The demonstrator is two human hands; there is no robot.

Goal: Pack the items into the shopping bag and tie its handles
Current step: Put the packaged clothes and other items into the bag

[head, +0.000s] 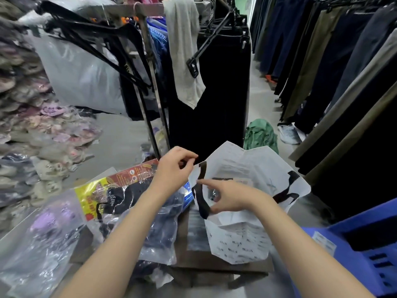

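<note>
A white shopping bag (247,237) with small black print stands open on a low brown surface in the middle. Its near black handle (202,201) hangs over the left rim; a second black handle (287,192) lies on the far right side. My left hand (174,168) pinches the bag's left rim at the top. My right hand (227,196) grips the near black handle at the mouth of the bag. Left of the bag lie clear plastic packets: dark garments (159,229), a red and yellow packet (116,186) and a purple item (51,220).
A metal clothes rack (150,87) with black hangers and dark trousers stands right behind the bag. Hanging trousers fill the right side. A blue plastic crate (361,244) sits at the lower right. Piles of packed goods line the left. A green cloth (260,134) lies on the floor.
</note>
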